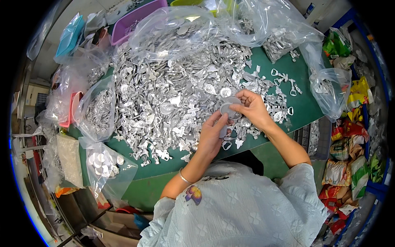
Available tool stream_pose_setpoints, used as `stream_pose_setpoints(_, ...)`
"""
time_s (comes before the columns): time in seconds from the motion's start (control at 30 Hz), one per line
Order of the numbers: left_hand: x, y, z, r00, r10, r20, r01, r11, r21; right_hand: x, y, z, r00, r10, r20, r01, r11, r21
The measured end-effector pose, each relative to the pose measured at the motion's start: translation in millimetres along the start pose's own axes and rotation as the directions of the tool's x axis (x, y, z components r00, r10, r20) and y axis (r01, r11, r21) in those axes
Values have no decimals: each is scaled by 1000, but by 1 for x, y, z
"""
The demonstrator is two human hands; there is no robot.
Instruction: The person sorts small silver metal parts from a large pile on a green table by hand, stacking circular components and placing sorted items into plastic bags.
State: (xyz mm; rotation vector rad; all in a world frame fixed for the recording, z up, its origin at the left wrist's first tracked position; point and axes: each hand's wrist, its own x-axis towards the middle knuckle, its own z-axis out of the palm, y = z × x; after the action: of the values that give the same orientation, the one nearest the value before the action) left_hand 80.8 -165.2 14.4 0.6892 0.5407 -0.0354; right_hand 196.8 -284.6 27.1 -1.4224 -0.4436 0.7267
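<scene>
Over the near edge of a big pile of silver-grey metal castings (164, 82), my two hands come together around several flat round grey metal discs (225, 108). My right hand (254, 110) is closed, its thumb pressing on the discs and its fingers curled behind them. From below, my left hand (210, 137) pinches with thumb and fingers at the discs' lower left; part of another disc shows beneath its thumb. Loose castings lie right beside both hands, among them ring-ended pieces (226, 145).
The green table (304, 108) carries the pile. Clear plastic bags hold white discs (103, 164), small castings (98, 111) and more discs (175, 33). A purple bin (138, 17), a blue tray (70, 36) and a red tray (73, 109) stand around. Packed shelves (384, 181) line the right.
</scene>
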Motion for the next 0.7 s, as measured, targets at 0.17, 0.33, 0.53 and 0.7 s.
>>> stream_pose_setpoints(0.17, 6, 0, 6, 995, 85, -57, -86, 996, -14, 4, 5, -2, 998, 61, 14, -63, 985, 158)
stream_pose_setpoints(0.33, 11, -8, 6, 984, 171, -42, -176, 969, -176, 4, 16, -8, 995, -20, -94, 32, 991, 130)
stream_pose_setpoints(0.53, 3, 10, 6, 962, 266, -57, -271, 959, -88, 16, 18, -38, 947, -39, -318, 78, 990, 113)
stream_pose_setpoints(0.7, -7, 10, -15, 990, -54, 128, 103, 902, -420, 10, 19, -44, 909, -220, -354, 203, 976, -84)
